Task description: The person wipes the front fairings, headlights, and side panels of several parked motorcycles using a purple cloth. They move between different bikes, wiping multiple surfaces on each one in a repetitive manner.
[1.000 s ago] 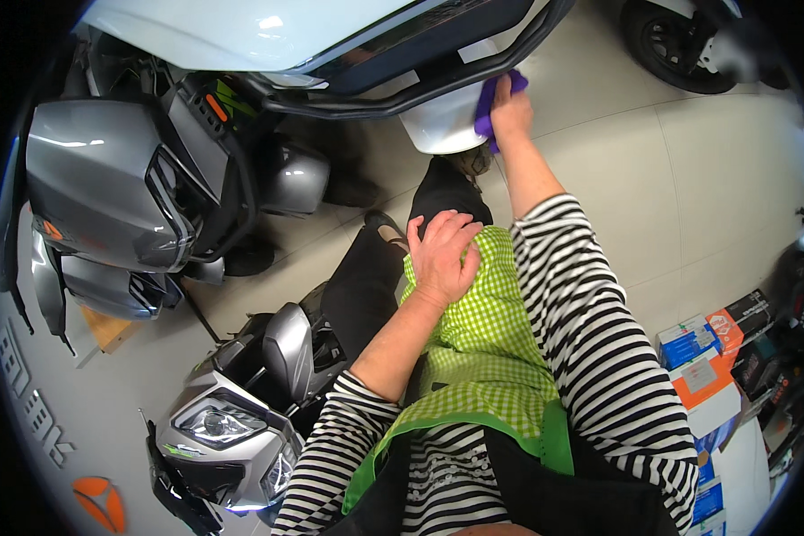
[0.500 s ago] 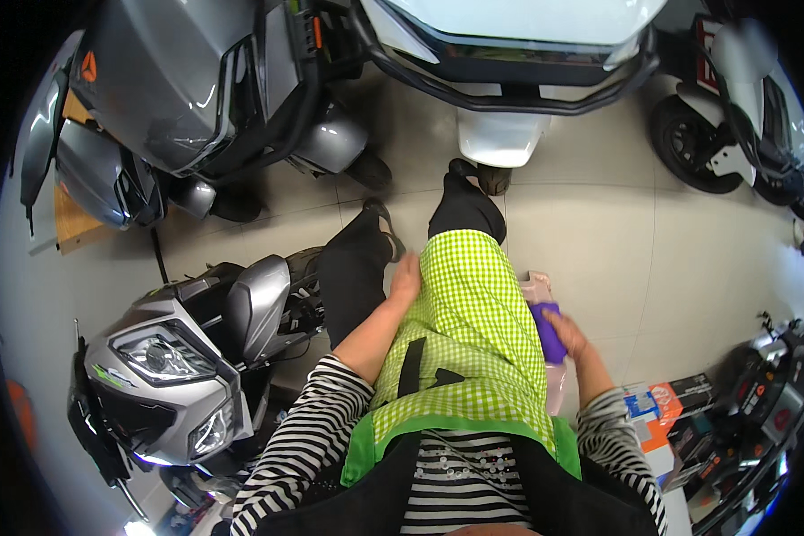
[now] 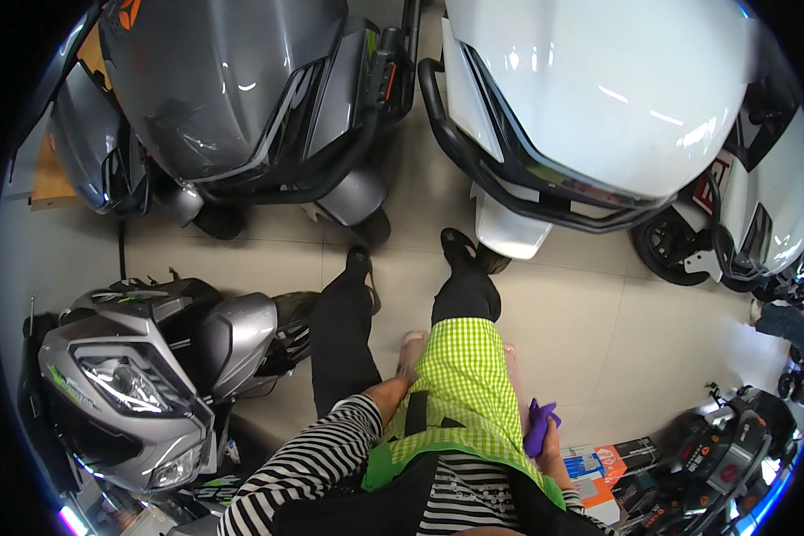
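My right hand [image 3: 551, 443] is closed on a bunched purple cloth [image 3: 540, 427] to the right of my green checked apron [image 3: 469, 357]. Some of the cloth sticks out past my fingers. At the apron's left side, my left hand [image 3: 393, 389] reaches down, its fingers hidden by the apron. Between that hand and my leg shows part of a pink plastic object [image 3: 410, 350]. More pink comes out along the apron's right edge, but the apron covers most of it.
A grey scooter [image 3: 232, 89] and a white scooter [image 3: 590, 98] stand in front of me. Close on my left is a silver scooter [image 3: 143, 384]. Boxes [image 3: 598, 464] and a black vehicle [image 3: 732, 456] are at the lower right. Pale tiles [image 3: 572, 330] cover the floor.
The view has shifted, so the scooters in front appear lower and larger. My right hand has drawn back toward me with the purple cloth. My left hand's fingers have gone out of sight behind the apron.
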A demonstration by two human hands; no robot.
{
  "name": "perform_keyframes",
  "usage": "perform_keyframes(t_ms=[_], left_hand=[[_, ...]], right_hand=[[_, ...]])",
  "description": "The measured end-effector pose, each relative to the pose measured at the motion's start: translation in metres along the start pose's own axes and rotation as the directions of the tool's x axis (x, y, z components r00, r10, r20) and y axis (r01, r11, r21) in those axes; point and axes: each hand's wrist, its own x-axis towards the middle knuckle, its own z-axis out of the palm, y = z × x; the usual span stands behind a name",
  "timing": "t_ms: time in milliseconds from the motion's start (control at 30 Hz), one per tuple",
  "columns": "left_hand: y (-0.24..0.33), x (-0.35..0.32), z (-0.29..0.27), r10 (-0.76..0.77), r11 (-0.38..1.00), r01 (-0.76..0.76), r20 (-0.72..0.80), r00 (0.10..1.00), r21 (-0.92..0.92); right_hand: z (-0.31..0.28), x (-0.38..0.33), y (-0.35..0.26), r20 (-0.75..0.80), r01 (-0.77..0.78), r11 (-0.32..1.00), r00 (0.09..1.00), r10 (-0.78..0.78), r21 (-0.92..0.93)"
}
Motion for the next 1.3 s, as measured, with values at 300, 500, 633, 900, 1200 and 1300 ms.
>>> perform_keyframes(t_ms=[300, 500, 633, 900, 1200, 1300], left_hand=[[-0.004, -0.011, -0.017, -0.015, 1.0, 0.016, 0.024, 1.0, -0.02], [-0.003, -0.005, -0.046, -0.003, 1.0, 0.003, 0.016, 1.0, 0.018], [0.001, -0.012, -0.077, 0.001, 0.996, -0.001, -0.002, 1.0, 0.089], [0.009, 0.001, -0.111, 0.056, 0.959, -0.039, -0.052, 0.997, 0.279], [0.044, -0.104, -0.139, 0.149, 0.788, 0.071, -0.302, 0.942, 0.612], [0.03, -0.181, -0.161, 0.58, 0.752, 0.064, -0.704, 0.409, 0.656]], right_hand=[[0.012, -0.004, 0.003, -0.029, 0.205, 0.948, 0.975, -0.219, -0.242], [0.04, -0.006, 0.014, -0.141, 0.215, 0.974, 0.965, -0.223, -0.068], [0.068, -0.016, 0.023, -0.116, 0.146, 0.948, 0.976, -0.185, -0.282], [0.084, -0.005, 0.027, -0.063, 0.289, 0.894, 0.942, -0.329, -0.344], [0.087, 0.013, 0.017, 0.05, 0.53, 0.763, 0.831, -0.554, -0.37], [0.109, -0.007, -0.022, 0.008, 0.596, 0.733, 0.777, -0.629, -0.328]])
